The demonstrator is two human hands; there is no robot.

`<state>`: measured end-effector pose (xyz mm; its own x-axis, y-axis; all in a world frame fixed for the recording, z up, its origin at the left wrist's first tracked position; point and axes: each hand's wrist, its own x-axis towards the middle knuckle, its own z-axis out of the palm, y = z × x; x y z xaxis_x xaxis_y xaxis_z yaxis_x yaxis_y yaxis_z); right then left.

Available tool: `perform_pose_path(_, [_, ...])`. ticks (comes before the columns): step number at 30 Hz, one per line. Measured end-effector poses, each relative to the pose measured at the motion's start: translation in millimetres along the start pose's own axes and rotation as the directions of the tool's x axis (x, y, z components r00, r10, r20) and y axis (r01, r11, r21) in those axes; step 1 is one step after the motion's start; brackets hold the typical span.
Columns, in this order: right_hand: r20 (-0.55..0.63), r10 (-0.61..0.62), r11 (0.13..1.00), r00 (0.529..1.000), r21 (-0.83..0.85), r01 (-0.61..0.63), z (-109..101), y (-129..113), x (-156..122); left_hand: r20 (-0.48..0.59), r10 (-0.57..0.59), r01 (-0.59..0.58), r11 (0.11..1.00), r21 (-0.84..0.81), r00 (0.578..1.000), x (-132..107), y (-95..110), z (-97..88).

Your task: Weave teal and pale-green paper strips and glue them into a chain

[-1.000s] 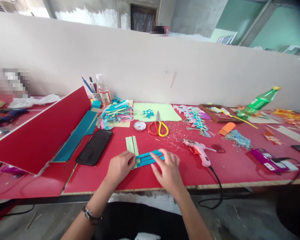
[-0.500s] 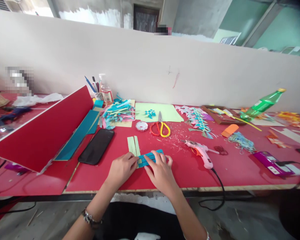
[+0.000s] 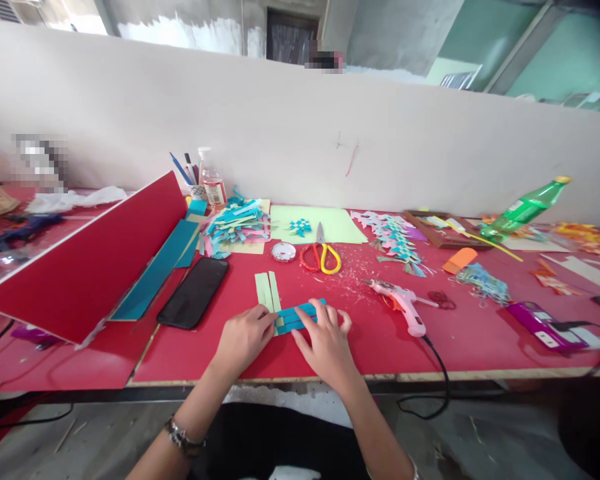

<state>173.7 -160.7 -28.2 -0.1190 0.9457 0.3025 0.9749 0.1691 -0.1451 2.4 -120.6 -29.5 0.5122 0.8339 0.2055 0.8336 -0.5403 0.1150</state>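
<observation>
Near the red table's front edge lie teal paper strips [image 3: 300, 316] crossed over pale green paper strips [image 3: 267, 291]. My left hand [image 3: 243, 337] is curled, its fingertips pinching the crossing where the green and teal strips meet. My right hand [image 3: 325, 345] lies on the right part of the teal strips, fingers spread and pressing them flat on the table. The right ends of the teal strips are hidden under that hand.
A black phone [image 3: 193, 292] lies left of the strips, beside a tilted red board [image 3: 80, 267]. Behind are scissors [image 3: 321, 253], a tape roll [image 3: 283, 251], a pile of cut strips [image 3: 235, 223] and a green sheet [image 3: 316, 225]. A pink glue gun [image 3: 403, 304] lies to the right, a green bottle [image 3: 523, 210] farther back.
My right hand slid left along the teal strips, closer to my left hand, and covers more of them. My left hand stays at the crossing.
</observation>
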Motion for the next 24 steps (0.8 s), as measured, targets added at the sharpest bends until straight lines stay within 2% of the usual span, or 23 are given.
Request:
perform_pose_path(9, [-0.075, 0.090, 0.995, 0.993, -0.044, -0.093, 0.3, 15.5, 0.0, 0.003, 0.007, -0.007, 0.999, 0.032, 1.000, -0.6, -0.4, 1.9])
perform_pose_path(15, [-0.104, 0.115, 0.992, 0.988, -0.047, -0.121, 1.4, 14.3, 0.7, 0.007, 0.008, -0.008, 1.000, 0.028, 1.000, -0.1, 0.8, 1.6])
perform_pose_path(17, [-0.103, 0.075, 0.996, 0.992, -0.031, -0.079, -0.9, 8.7, 0.9, 0.005, 0.006, -0.006, 1.000, 0.027, 1.000, 0.0, 1.3, 1.5])
perform_pose_path(21, [-0.021, -0.085, 0.995, 0.996, 0.047, 0.086, -4.7, -9.0, 1.9, 0.014, -0.003, 0.002, 1.000, 0.025, 1.000, 0.1, 1.3, 1.4])
perform_pose_path(24, [0.010, -0.110, 0.991, 0.994, 0.077, 0.109, -4.3, -16.9, 3.1, 0.018, 0.000, 0.000, 1.000, 0.028, 1.000, 0.0, 0.7, 1.1])
